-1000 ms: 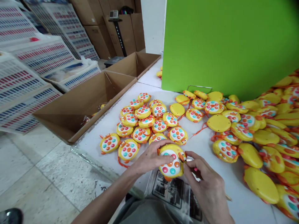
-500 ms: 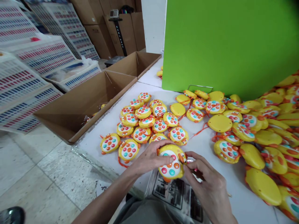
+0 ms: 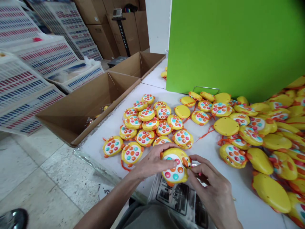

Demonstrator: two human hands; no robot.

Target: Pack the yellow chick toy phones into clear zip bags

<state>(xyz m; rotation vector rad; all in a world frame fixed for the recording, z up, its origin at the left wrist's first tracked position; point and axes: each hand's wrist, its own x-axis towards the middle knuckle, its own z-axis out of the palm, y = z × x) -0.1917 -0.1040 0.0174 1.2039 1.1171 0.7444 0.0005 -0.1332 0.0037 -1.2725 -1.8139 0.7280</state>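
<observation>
Above the table's near edge, my left hand [image 3: 154, 162] is closed around a yellow toy duck [image 3: 175, 167], thumb across its white front with coloured round buttons. The duck's orange beak and eyes point right. My right hand [image 3: 211, 183] is closed in a pinch beside the duck's head, fingertips at its edge. A thin stick-like tool seems to lie in that hand; most of it is hidden by the fingers, so its kind is unclear. Just beyond my hands sits a group of similar toy ducks [image 3: 144, 137], mostly buttons up, some with orange cords.
A large heap of toy ducks [image 3: 264, 143] covers the table's right side. Behind it stands a green panel [image 3: 226, 44]. Open cardboard boxes [image 3: 71, 111] line the left edge. Printed plastic packaging [image 3: 172, 195] lies below my hands. White crates [image 3: 30, 82] are stacked at left.
The view has shifted very slightly. Both hands keep the same hold on the duck, with no other visible change.
</observation>
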